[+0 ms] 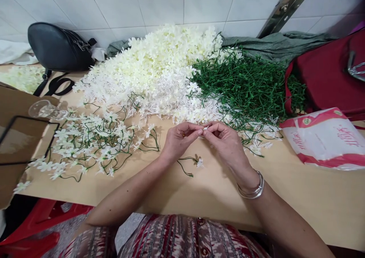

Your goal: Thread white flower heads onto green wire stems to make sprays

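The left hand [177, 142] and the right hand [228, 146] meet over the middle of the bench [182, 197], thumbs and fingertips pinched together on a small white flower [205, 128]. The flower is mostly covered by the fingers, so its finer parts cannot be made out. A bracelet [253, 189] sits around the right wrist.

Just below the hands, on the near part of the bench, lies a green stem [186, 159] with a white bloom [200, 162] at its right end. To the left of the hands spreads a loose pile of stemmed flowers [94, 140], white petals mixed with thin green stalks.

On the far side, a large heap of white and cream petals [159, 64] rises towards the tiled wall [159, 3]. Against its right side lies a tangle of bare green stems [245, 83], some straggling forward near the right hand.

At the far left stands a black bag [59, 47], its strap lying on the bench. Nearer, a clear plastic cup [47, 110] lies on its side beside a cardboard box [19, 136]. On the right, a red and white packet [325, 138] lies in front of a dark red bag [327, 70].
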`<state>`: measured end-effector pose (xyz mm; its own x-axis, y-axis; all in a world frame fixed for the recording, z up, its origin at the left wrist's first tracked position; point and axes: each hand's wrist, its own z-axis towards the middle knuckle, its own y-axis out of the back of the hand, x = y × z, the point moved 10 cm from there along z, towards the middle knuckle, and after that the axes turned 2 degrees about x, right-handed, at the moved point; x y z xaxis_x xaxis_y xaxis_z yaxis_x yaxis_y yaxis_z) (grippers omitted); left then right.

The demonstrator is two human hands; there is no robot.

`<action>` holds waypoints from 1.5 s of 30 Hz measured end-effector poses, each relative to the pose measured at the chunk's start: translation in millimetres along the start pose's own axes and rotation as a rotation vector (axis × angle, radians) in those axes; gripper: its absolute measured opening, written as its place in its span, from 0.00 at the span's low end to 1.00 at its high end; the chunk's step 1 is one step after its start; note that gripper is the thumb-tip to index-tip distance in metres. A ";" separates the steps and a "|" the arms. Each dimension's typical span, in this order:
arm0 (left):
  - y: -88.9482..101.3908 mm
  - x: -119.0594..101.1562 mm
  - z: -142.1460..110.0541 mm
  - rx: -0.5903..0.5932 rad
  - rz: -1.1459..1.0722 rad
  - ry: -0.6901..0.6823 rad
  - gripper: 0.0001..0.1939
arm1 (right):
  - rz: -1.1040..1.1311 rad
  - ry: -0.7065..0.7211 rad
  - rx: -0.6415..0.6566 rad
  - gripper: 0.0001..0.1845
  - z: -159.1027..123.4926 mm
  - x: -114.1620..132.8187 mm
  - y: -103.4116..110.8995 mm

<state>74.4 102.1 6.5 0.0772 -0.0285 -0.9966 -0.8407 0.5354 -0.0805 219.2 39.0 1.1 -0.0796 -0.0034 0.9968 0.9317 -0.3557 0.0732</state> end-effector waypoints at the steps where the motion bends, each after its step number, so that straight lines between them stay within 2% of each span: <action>1: 0.7 1.1 -0.4 -0.006 0.007 0.007 0.19 | 0.002 0.014 -0.012 0.13 0.0 1.6 0.9; 5: 3.6 -3.3 -0.2 -0.008 -0.010 0.003 0.19 | 0.017 0.101 -0.005 0.08 1.7 14.4 3.2; 9: -1.9 -9.2 2.3 0.081 -0.102 0.004 0.16 | 0.075 0.205 0.087 0.06 4.3 30.9 0.6; 13: -4.2 -12.2 2.4 0.102 -0.123 -0.040 0.16 | 0.119 0.221 0.090 0.06 6.2 34.1 2.8; 15: -1.9 -19.1 0.6 0.068 -0.045 -0.119 0.14 | 0.121 0.225 0.052 0.07 6.1 33.6 6.2; 18: -1.8 -41.6 -6.4 0.028 0.137 -0.331 0.09 | 0.114 0.231 0.012 0.10 4.4 33.7 9.3; 22: -7.6 -66.0 -17.3 0.031 0.288 -0.547 0.04 | 0.081 0.238 -0.022 0.11 0.9 37.8 12.1; 24: -7.2 -71.1 -18.4 0.028 0.324 -0.572 0.04 | 0.049 0.258 -0.025 0.10 -0.4 42.1 13.2; 28: 3.6 -78.9 -13.6 -0.005 0.415 -0.532 0.07 | 0.015 0.306 -0.065 0.04 1.2 45.7 22.9; 30: -1.5 -82.7 -12.5 0.118 0.498 -0.503 0.06 | 0.024 0.323 -0.105 0.05 3.8 43.5 31.3; 32: -13.1 -80.8 -18.4 0.335 0.595 -0.442 0.05 | 0.037 0.341 -0.133 0.05 6.4 41.3 38.4; 35: -29.8 -67.3 -47.4 0.687 0.682 -0.317 0.06 | 0.048 0.353 -0.149 0.06 9.1 39.2 44.4; 36: -32.8 -60.5 -59.5 0.769 0.714 -0.279 0.06 | 0.049 0.350 -0.153 0.06 9.5 38.6 45.4; 37: -33.5 -53.9 -69.7 0.805 0.776 -0.262 0.07 | 0.051 0.347 -0.153 0.06 9.6 38.1 45.8; 40: -32.1 -33.8 -90.2 0.785 1.035 -0.302 0.03 | 0.052 0.326 -0.151 0.05 9.2 35.1 45.1; 43: -31.9 -23.9 -97.5 0.722 1.063 -0.343 0.10 | 0.061 0.268 -0.153 0.07 9.5 27.3 43.8; 45: -31.5 -27.8 -95.7 0.672 0.958 -0.356 0.11 | 0.096 0.221 -0.165 0.09 9.9 21.6 44.2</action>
<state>47.5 5.2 35.1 -0.1903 0.7929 -0.5788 -0.2018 0.5454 0.8135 262.1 32.5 26.2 -0.0858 -0.2411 0.9667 0.8698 -0.4912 -0.0453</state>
